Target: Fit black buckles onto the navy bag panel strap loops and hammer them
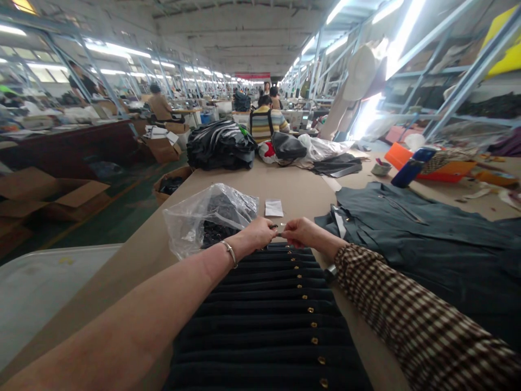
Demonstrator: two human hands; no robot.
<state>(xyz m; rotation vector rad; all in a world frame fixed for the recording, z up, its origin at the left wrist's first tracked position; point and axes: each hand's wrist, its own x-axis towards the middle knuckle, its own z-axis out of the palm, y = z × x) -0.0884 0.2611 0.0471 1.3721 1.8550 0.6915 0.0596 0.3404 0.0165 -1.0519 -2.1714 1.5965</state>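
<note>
My left hand [259, 233] and my right hand [302, 232] meet above the far end of a row of dark pleated garment pieces [268, 320], each with a gold button [310, 310]. Both hands are closed in a pinch on one small dark item between them, too small to name. A clear plastic bag [207, 217] with dark contents lies just left of my left hand. A small white tag [274, 207] lies on the table beyond my hands. My left wrist wears a bangle, and my right arm is in a checked sleeve.
A dark green garment [415, 239] is spread on the brown table [293, 187] at the right. Further back lie a pile of dark clothes [222, 145], a blue bottle [411, 168] and an orange tray [407, 157]. Other people sit at the far end. Cardboard boxes [44, 190] stand on the floor at left.
</note>
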